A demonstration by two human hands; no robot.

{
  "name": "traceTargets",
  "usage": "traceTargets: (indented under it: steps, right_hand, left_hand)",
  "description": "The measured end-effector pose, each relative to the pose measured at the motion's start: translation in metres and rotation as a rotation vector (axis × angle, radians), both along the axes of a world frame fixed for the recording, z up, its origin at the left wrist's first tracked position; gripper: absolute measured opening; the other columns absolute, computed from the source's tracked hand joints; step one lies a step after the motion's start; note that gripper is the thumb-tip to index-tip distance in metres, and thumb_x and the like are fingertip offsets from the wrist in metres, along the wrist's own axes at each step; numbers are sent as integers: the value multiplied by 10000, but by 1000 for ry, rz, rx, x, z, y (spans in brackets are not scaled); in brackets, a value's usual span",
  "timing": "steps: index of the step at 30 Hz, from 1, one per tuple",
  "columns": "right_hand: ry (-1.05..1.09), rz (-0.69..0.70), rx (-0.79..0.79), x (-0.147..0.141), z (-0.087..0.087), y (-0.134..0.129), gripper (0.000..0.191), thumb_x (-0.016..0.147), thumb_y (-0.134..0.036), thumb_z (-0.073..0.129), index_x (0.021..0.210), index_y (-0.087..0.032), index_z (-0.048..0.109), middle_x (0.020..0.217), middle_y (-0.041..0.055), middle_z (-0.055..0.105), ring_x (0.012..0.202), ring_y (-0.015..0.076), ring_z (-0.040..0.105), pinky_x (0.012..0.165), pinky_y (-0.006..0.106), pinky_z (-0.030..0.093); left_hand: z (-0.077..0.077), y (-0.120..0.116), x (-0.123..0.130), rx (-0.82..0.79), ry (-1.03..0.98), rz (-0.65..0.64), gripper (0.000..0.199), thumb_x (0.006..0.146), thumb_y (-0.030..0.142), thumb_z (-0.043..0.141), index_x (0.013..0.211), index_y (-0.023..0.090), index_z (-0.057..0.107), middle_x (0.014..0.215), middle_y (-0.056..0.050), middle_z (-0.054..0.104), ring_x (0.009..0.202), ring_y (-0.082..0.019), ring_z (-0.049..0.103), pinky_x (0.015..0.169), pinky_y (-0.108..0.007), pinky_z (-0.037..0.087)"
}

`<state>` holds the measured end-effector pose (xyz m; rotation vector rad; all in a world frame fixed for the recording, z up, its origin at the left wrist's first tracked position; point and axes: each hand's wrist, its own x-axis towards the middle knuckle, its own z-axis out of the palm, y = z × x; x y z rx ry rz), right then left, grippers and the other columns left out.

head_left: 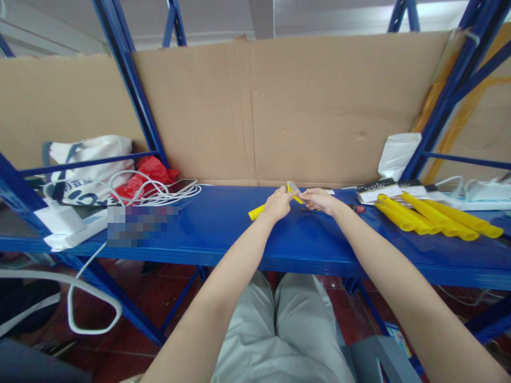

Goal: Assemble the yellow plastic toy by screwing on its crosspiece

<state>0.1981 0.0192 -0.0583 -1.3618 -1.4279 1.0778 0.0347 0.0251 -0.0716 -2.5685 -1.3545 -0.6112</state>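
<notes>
My left hand is wrapped round a yellow tube above the middle of the blue shelf. One end of the tube sticks out to the left of the hand, and its far end shows past the fingers. Close on the right, my right hand is closed near that far end. A pale, see-through piece shows between the two hands. What the right fingers pinch is too small to make out. A dark, thin tool with a red handle end lies partly hidden behind the right wrist.
Several yellow tubes lie at the right, in front of black-and-white packets. White cables, a power strip, a red plastic bag and a white cloth bag are at the left. Cardboard stands behind.
</notes>
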Motion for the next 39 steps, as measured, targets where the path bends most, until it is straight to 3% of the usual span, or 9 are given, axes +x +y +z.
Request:
traceTargets:
  steps: [13, 39]
  right_hand:
    - [-17, -22, -3, -6, -2, -2, 281, 904, -158, 540, 624, -150, 520, 450, -39, 454, 403, 39, 400, 377, 151, 277]
    - [-103, -38, 33, -4, -4, 1, 308, 916, -221, 537, 621, -164, 473, 426, -47, 433, 374, 38, 372, 376, 156, 233]
  left_hand:
    - [-1, 0, 0, -10, 56, 32, 491, 954, 171, 363, 1420, 301, 443, 1136, -87, 530, 1039, -209, 549, 867, -315, 455]
    - [1, 0, -1, -14, -2, -20, 442, 959, 187, 388, 1372, 284, 513, 1110, -85, 557, 1016, -200, 575, 879, -306, 457]
